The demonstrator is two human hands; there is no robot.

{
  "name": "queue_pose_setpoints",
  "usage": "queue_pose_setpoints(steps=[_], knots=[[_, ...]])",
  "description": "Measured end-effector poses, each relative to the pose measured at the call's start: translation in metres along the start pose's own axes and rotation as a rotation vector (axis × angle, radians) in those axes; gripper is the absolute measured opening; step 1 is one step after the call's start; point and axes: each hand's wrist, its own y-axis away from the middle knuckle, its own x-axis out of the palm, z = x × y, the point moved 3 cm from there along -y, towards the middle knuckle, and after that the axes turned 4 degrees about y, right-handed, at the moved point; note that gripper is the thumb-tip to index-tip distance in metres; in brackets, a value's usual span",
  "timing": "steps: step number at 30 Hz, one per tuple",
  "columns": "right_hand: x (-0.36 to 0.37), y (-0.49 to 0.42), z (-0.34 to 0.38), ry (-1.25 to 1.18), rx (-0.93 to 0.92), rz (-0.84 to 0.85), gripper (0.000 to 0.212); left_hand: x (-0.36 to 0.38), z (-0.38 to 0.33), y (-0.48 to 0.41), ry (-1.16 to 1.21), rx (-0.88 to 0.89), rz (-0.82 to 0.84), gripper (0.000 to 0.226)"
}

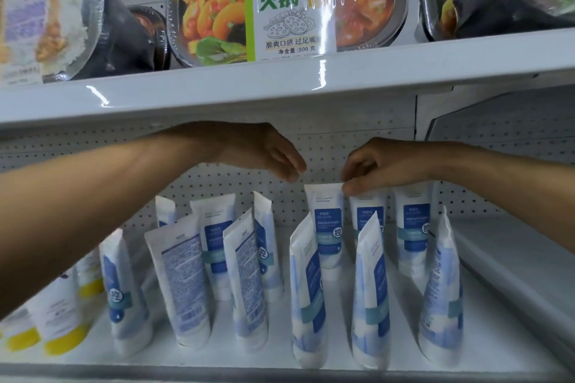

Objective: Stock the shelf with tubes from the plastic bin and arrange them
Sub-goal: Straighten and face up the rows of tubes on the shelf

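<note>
Several white-and-blue tubes stand cap-down in rows on the white lower shelf (485,333). My right hand (382,165) reaches in from the right and pinches the top corner of a back-row tube (326,224). Just left of it my left hand (267,152) hovers above the tubes, fingers relaxed and pointing down, holding nothing. Two front tubes (183,286) show their printed backs. The plastic bin is out of view.
White tubes with yellow caps (62,336) stand at the shelf's left end. The upper shelf edge (280,84) hangs close above my arms and carries hotpot meal trays (280,3). A perforated back panel (357,134) closes the shelf behind the tubes.
</note>
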Motion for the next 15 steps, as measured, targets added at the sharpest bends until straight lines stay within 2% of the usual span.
queue_pose_setpoints(steps=[3, 5, 7, 11, 15], knots=[[0.003, -0.008, 0.011, 0.003, -0.013, 0.042, 0.04, -0.003, 0.02, 0.013, 0.002, 0.005, 0.183, 0.045], [0.008, -0.016, 0.018, 0.032, -0.012, 0.08, 0.044, 0.002, 0.027, 0.016, -0.062, -0.034, 0.228, 0.052], [0.015, -0.024, 0.024, 0.079, -0.013, 0.108, 0.042, 0.013, 0.028, 0.015, -0.128, -0.061, 0.243, 0.049], [0.027, -0.035, 0.031, 0.093, -0.041, 0.145, 0.016, 0.029, 0.028, 0.006, -0.159, -0.082, 0.143, 0.029], [0.033, -0.041, 0.029, 0.112, -0.016, 0.148, 0.027, 0.03, 0.028, -0.002, -0.177, -0.098, 0.065, 0.032]])
